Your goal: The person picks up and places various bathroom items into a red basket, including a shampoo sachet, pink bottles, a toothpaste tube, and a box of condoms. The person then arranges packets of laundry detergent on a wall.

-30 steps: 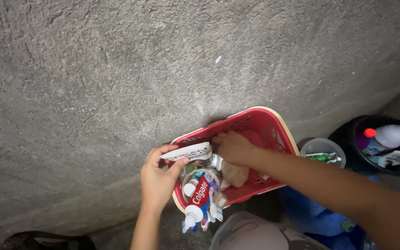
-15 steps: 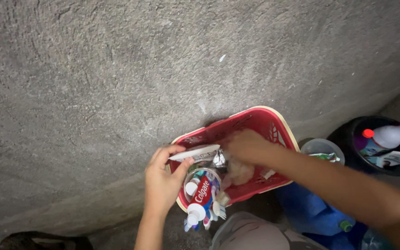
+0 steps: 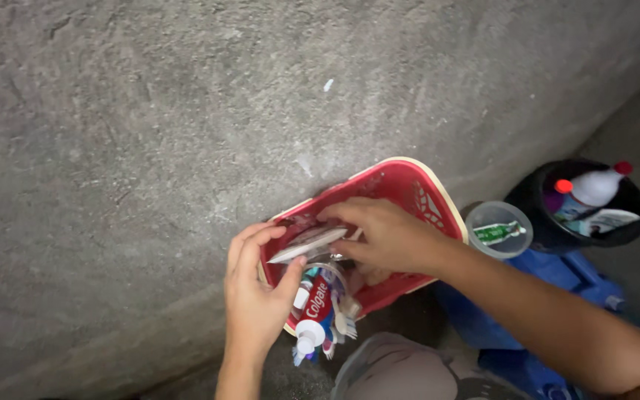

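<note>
A red plastic basket with a cream rim [image 3: 409, 172] stands against a rough grey concrete wall. My left hand [image 3: 255, 296] pinches a flat white packet [image 3: 307, 243] at the basket's left end. My right hand [image 3: 383, 235] lies over the middle of the basket, its fingertips touching the same packet's right end. Below the packet a clear cup [image 3: 332, 272] holds a red-and-white toothpaste tube [image 3: 314, 311] and several toothbrushes. What lies under my right palm is hidden.
To the right of the basket sits a clear round tub [image 3: 498, 230] with a green-and-white tube in it. A black bucket [image 3: 575, 207] further right holds a white bottle with a red cap [image 3: 590, 189]. Blue plastic [image 3: 527, 304] lies below them.
My right hand came up out of the basket's middle and moved left onto the white packet. The view shifted slightly, so basket and bucket sit higher and further left.
</note>
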